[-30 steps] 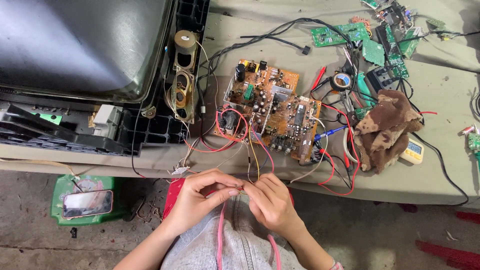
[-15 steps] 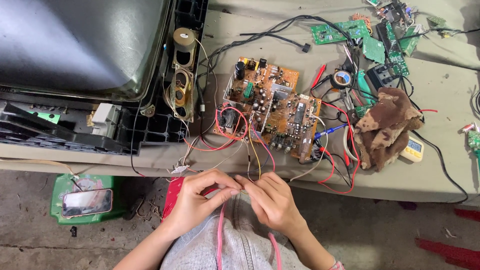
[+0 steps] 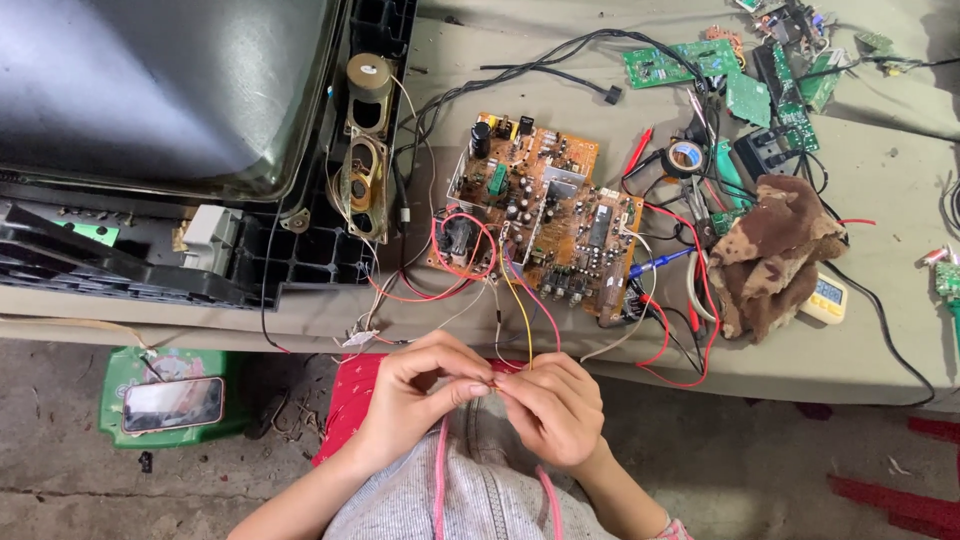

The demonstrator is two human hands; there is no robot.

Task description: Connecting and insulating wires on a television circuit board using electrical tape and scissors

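Fingers (image 3: pixel 470 385) of both hands pinch thin wire ends (image 3: pixel 493 383) together near the bench (image 3: pixel 880 330) edge; the wires (image 3: pixel 520 310) run far toward the orange circuit board (image 3: pixel 545 215), both hands equally close.

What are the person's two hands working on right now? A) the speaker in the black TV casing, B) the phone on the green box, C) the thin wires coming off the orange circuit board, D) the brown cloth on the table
C: the fingertips of the left hand and right hand meet on the thin wires that run down from the orange circuit board.
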